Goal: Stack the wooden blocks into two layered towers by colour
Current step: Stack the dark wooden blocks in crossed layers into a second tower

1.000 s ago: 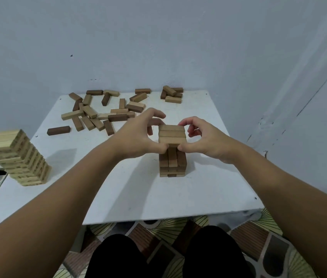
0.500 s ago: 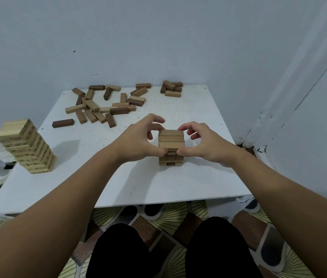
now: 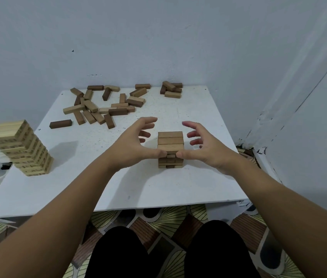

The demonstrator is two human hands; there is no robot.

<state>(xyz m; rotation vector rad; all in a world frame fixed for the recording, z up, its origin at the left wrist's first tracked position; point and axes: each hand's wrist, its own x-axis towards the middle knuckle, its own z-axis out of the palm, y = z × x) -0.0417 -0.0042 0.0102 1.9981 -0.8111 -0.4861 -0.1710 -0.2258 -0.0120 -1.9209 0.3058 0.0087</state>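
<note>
Hands frame the small brown tower [image 3: 170, 149] in the middle of the white surface [image 3: 118, 185]. Left hand [image 3: 136, 145] and right hand [image 3: 202, 147] both have spread, loosely bent fingers; only the thumbs touch the tower's front. Loose blocks [image 3: 102, 109] lie scattered at the back. At the left edge stands a taller pale tower [image 3: 22, 147].

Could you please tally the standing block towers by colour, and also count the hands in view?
pale tower: 1
brown tower: 1
Hands: 2, the left hand and the right hand
Total: 4
</note>
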